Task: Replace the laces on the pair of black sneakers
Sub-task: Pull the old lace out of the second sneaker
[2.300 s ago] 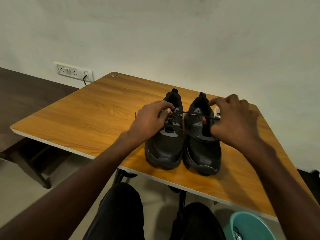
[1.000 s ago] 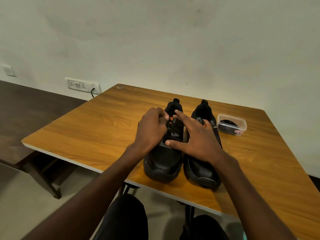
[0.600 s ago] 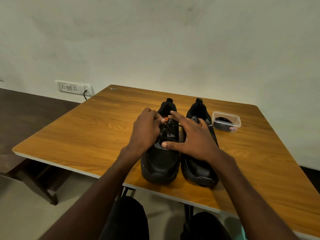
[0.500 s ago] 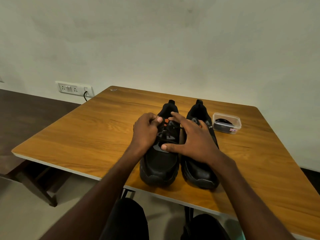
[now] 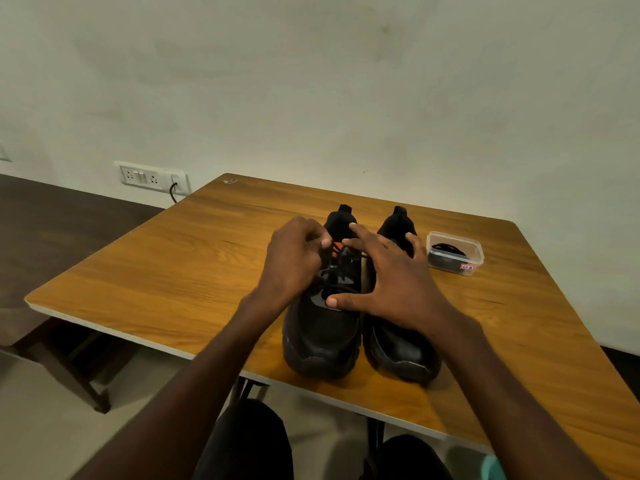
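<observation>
Head view: a wooden table (image 5: 166,271) with a warm orange grain and a pale edge fills the middle, pushed up near a plain off-white wall (image 5: 311,81). A white socket strip (image 5: 152,176) sits low on that wall with a dark cable plugged in at its right end. To the left lies a dark brown surface (image 5: 52,220), and pale floor shows below the table edge.

On the table, two black sneakers (image 5: 360,306) stand side by side, toes toward the person, close to the near edge. The left hand (image 5: 294,261) is curled at the left shoe's upper eyelets, pinching a black lace (image 5: 341,263) beside an orange tab. The right hand (image 5: 388,278) is spread wide, fingers straight, lying across both shoes with the thumb pressing the left shoe's tongue area. Just right of the shoes sits a small clear container (image 5: 455,252) with something black coiled inside.
</observation>
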Tool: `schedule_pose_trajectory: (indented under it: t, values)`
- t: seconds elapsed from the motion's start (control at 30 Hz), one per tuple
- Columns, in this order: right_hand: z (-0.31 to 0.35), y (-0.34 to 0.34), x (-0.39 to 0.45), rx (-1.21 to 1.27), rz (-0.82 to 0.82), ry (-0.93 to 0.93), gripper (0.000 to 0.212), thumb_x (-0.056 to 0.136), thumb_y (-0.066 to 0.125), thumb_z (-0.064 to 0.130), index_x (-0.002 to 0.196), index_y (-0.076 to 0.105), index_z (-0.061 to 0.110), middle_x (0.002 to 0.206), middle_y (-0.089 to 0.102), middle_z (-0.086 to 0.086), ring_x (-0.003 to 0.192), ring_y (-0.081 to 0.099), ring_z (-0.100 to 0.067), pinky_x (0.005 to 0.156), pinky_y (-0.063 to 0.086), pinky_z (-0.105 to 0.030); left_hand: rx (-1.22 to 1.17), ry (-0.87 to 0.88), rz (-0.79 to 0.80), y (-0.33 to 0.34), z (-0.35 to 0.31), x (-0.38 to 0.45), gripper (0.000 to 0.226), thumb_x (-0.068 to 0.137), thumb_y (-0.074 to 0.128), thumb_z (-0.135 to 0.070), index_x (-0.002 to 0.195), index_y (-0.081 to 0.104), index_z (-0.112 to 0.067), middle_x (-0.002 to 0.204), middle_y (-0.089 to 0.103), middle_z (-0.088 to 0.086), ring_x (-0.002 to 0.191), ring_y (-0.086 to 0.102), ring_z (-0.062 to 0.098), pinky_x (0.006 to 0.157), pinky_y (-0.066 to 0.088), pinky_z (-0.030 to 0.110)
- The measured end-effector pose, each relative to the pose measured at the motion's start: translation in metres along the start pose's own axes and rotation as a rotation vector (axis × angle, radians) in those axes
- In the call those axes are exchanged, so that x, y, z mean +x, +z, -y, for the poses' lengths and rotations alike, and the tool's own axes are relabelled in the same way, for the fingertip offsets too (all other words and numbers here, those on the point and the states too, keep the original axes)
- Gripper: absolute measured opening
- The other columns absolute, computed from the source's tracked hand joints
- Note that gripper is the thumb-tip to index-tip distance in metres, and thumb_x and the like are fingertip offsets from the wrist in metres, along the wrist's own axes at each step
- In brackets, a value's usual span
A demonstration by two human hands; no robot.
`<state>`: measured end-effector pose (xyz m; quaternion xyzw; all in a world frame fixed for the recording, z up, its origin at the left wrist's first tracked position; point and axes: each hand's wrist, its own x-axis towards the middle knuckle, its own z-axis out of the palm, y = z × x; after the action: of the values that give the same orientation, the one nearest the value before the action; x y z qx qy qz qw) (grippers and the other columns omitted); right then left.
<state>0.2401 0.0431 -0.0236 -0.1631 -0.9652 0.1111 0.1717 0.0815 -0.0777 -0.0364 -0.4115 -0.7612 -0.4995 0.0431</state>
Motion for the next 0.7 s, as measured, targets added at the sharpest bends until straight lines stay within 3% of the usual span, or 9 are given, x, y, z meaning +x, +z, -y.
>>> schedule_pose_trajectory:
  t: [0.1, 0.13, 0.2, 0.27, 0.37, 0.43, 0.57, 0.63, 0.7]
  values:
    - [-0.004, -0.005, 0.003, -0.023, 0.023, 0.011, 0.121, 0.066, 0.058, 0.095, 0.161, 0.003, 0.043, 0.16, 0.039, 0.024, 0.156, 0.019, -0.007, 0.125, -0.014, -0.051, -0.61, -0.408, -0.021, -0.003, -0.009, -0.001, 0.024, 0.107, 0.054, -0.013, 0.09, 0.071, -0.012, 0.092, 0.075, 0.003, 0.099, 0.072, 0.02, 0.078, 0.057, 0.035]
    - [-0.005, -0.005, 0.003, -0.006, 0.023, 0.015, 0.121, 0.066, 0.058, 0.095, 0.161, 0.005, 0.043, 0.16, 0.039, 0.024, 0.156, 0.02, -0.007, 0.125, -0.013, -0.05, -0.685, -0.465, -0.017, -0.005, -0.011, -0.001, 0.023, 0.108, 0.052, -0.015, 0.093, 0.069, -0.012, 0.089, 0.074, 0.002, 0.098, 0.073, 0.019, 0.075, 0.055, 0.032]
    - [-0.005, -0.003, 0.002, 0.061, 0.025, 0.023, 0.121, 0.065, 0.06, 0.093, 0.162, 0.008, 0.042, 0.159, 0.039, 0.025, 0.153, 0.019, -0.004, 0.127, -0.01, -0.049, -0.629, -0.408, 0.008, -0.009, -0.014, 0.0, 0.015, 0.108, 0.055, -0.023, 0.104, 0.066, -0.014, 0.084, 0.072, -0.001, 0.092, 0.073, 0.011, 0.071, 0.053, 0.024]
    - [-0.003, 0.0, 0.001, 0.11, 0.026, 0.023, 0.121, 0.065, 0.063, 0.091, 0.163, 0.009, 0.042, 0.159, 0.039, 0.025, 0.147, 0.015, 0.004, 0.128, -0.008, -0.05, -0.371, -0.211, 0.06, -0.011, -0.011, 0.002, 0.013, 0.101, 0.066, -0.03, 0.106, 0.068, -0.017, 0.084, 0.071, -0.004, 0.083, 0.072, 0.008, 0.066, 0.052, 0.018]
    - [-0.004, 0.005, 0.003, 0.114, 0.01, 0.006, 0.121, 0.065, 0.063, 0.092, 0.162, 0.008, 0.043, 0.159, 0.039, 0.025, 0.151, 0.017, 0.001, 0.128, -0.005, -0.052, 0.222, 0.048, 0.069, -0.011, -0.004, 0.001, 0.004, 0.094, 0.074, -0.031, 0.095, 0.072, -0.028, 0.082, 0.068, -0.013, 0.082, 0.065, 0.006, 0.08, 0.055, 0.035]
    - [-0.007, 0.006, 0.001, 0.117, -0.001, 0.01, 0.121, 0.064, 0.061, 0.094, 0.161, 0.008, 0.044, 0.16, 0.037, 0.026, 0.148, 0.015, 0.004, 0.128, -0.004, -0.05, 0.144, 0.029, 0.019, -0.01, -0.004, 0.0, 0.009, 0.097, 0.069, -0.026, 0.089, 0.071, -0.025, 0.086, 0.072, -0.011, 0.088, 0.068, 0.011, 0.086, 0.055, 0.042]
    - [-0.005, 0.003, -0.001, 0.131, -0.001, 0.007, 0.12, 0.063, 0.062, 0.093, 0.161, 0.01, 0.046, 0.158, 0.03, 0.031, 0.148, 0.011, 0.003, 0.129, -0.004, -0.049, -0.759, -0.373, -0.057, -0.025, -0.016, 0.008, 0.019, 0.106, 0.054, -0.016, 0.091, 0.065, -0.015, 0.077, 0.07, -0.001, 0.075, 0.068, 0.012, 0.074, 0.047, 0.035]
    - [-0.004, 0.003, 0.0, 0.144, 0.0, 0.018, 0.12, 0.063, 0.064, 0.091, 0.161, 0.012, 0.044, 0.156, 0.029, 0.031, 0.143, 0.008, 0.006, 0.129, -0.004, -0.047, -0.592, -0.273, -0.026, -0.028, -0.016, 0.008, 0.004, 0.103, 0.062, -0.018, 0.103, 0.065, -0.016, 0.079, 0.065, -0.003, 0.063, 0.063, 0.006, 0.063, 0.046, 0.025]
    - [-0.006, 0.007, 0.001, 0.143, -0.005, 0.005, 0.12, 0.063, 0.061, 0.096, 0.16, 0.012, 0.046, 0.159, 0.035, 0.029, 0.15, 0.015, 0.003, 0.129, -0.002, -0.049, -0.133, -0.079, 0.03, -0.026, -0.009, 0.005, 0.012, 0.097, 0.073, -0.027, 0.107, 0.068, -0.022, 0.089, 0.065, -0.005, 0.073, 0.062, 0.003, 0.063, 0.044, 0.017]
